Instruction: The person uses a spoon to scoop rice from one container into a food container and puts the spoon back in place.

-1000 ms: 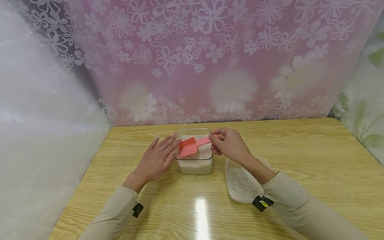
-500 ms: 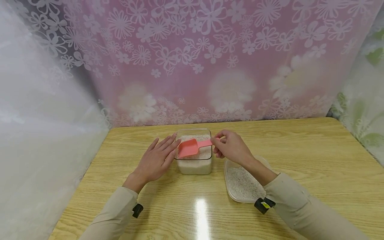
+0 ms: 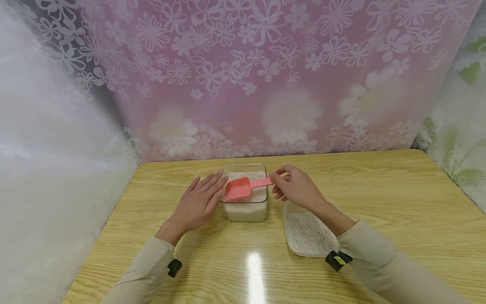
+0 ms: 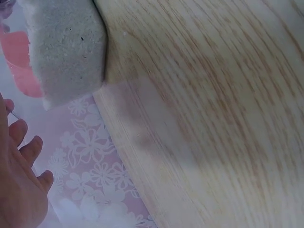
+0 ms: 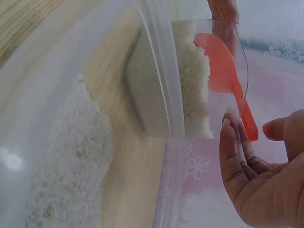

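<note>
A clear square container (image 3: 244, 211) full of white rice stands mid-table; it also shows in the left wrist view as the container (image 4: 66, 47) and in the right wrist view as the container (image 5: 190, 80). My right hand (image 3: 296, 188) pinches the handle of a pink scoop (image 3: 239, 188), whose bowl hovers over the rice; the right wrist view shows the scoop (image 5: 223, 66) past my fingers (image 5: 232, 152). My left hand (image 3: 199, 202) lies flat with straight fingers against the container's left side; in the left wrist view only the fingers (image 4: 21, 142) show.
A shallow clear tray (image 3: 290, 242) with a thin layer of rice lies right of the container, partly under my right forearm. The wooden table (image 3: 398, 202) is backed by a pink flowered curtain (image 3: 265, 76), with white drape at the left.
My right hand and the scoop's handle have shifted slightly right. The scoop's bowl stays over the rice, and the left hand has not moved.
</note>
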Demonstrator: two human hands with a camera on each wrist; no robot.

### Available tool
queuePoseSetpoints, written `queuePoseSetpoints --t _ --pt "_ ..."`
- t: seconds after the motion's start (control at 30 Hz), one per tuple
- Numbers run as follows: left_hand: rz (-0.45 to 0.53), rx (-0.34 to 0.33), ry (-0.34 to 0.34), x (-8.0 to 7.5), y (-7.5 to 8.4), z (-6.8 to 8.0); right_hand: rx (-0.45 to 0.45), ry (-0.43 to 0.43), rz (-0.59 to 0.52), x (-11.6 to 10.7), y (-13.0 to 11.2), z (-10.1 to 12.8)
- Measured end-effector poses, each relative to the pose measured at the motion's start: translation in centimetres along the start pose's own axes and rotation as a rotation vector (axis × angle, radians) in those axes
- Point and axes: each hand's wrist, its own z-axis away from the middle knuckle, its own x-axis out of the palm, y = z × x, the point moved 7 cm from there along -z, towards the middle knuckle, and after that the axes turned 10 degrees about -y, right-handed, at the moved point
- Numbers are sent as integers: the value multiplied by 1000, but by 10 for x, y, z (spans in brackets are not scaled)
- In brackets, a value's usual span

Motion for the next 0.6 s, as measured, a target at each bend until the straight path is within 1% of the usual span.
queuePoseSetpoints --t 0.13,0.27,0.43,0.5,0.6 --pt "32 -23 -2 0 -2 1 -10 14 100 -9 0 6" --pt "51 -49 23 -1 -5 3 -1 39 235 -21 3 13" --pt "43 -82 27 -2 -9 8 -7 90 411 -36 5 24" --pt "32 -91 26 -1 -10 10 -9 99 453 -42 7 28" --pt "17 -102 32 -1 -14 15 -5 95 486 -51 12 35"
